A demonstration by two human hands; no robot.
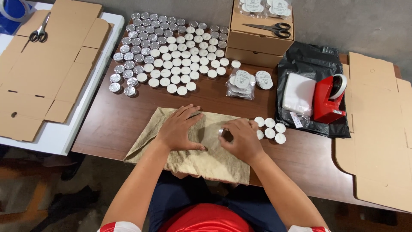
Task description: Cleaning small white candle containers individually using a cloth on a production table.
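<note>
- Left hand (180,129): open, fingers spread, palm pressed flat on the tan cloth (189,154) that lies on the brown table (111,124)
- Right hand (242,139): closed around a small silver tin (222,132), which it holds against the cloth just beside the left hand
- White-lidded tins (270,129): a small cluster on the table, just to the right of the right hand
- Massed tins (171,53): many rows, silver and white-topped, at the far side of the table
- Bagged tins (241,83): clear packets between the massed tins and the red tape dispenser (328,99)
- Black bag (309,64): lies under the dispenser
- Scissors (270,29): rest on stacked cardboard boxes (257,45)
- Flat cardboard blanks (47,68): on the left, with more on the right
</note>
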